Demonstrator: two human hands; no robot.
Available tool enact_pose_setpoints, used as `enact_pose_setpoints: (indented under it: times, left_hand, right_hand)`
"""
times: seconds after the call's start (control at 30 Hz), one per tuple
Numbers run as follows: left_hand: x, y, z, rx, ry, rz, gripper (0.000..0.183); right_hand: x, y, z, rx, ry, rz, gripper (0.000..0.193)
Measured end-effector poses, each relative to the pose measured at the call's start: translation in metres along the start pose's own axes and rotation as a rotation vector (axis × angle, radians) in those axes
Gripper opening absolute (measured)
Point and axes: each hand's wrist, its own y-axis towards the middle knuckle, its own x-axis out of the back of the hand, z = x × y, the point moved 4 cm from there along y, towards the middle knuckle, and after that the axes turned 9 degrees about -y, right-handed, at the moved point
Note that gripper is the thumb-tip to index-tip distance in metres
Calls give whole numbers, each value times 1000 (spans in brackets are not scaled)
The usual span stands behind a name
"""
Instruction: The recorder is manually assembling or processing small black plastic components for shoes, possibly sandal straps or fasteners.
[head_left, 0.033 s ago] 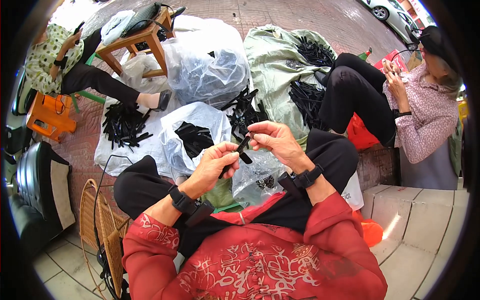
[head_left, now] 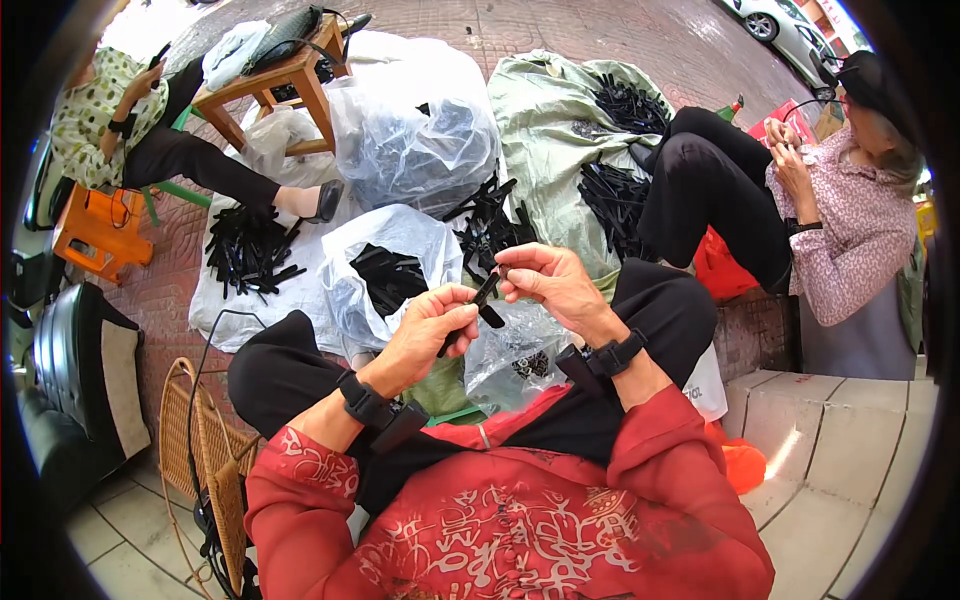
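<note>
Over my lap, my left hand (head_left: 437, 322) is closed round a slim black strip-shaped piece (head_left: 490, 316), whose flat end points down and right. My right hand (head_left: 552, 284) pinches a small dark part (head_left: 502, 271) against the piece's upper end. Fingertips partly hide that part, so its exact shape cannot be made out. Below my hands, a clear plastic bag (head_left: 488, 362) in my lap holds many tiny dark parts (head_left: 532, 366). Just ahead stands an open white plastic bag (head_left: 432, 232) with similar black strips (head_left: 385, 278) inside.
More black strips (head_left: 250, 255) lie in heaps on white sheeting (head_left: 215, 315) and a green sheet (head_left: 535, 130). A big filled plastic bag (head_left: 415, 150) sits beyond. People sit at left and right. A wooden stool (head_left: 300, 75), an orange stool (head_left: 100, 235) and a wicker chair (head_left: 190, 440) stand about.
</note>
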Motion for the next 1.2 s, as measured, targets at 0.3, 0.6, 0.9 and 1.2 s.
enact_pose_setpoints:
  times: [0.3,0.6,0.9,1.2]
  left_hand:
    - [2,0,4,49,-25,56,13]
    - [5,4,4,95,14,79,13]
    - [0,6,8,40,-47,196,17]
    - [-9,4,9,91,-215,220,14]
  right_hand:
    - [-8,-3,-4,-14,10,61,25]
    - [-7,-7,4,55,-263,143,22]
    - [-17,-15,-3,36,102,180,26]
    - [-14,-15,-2,99,-53,112,24]
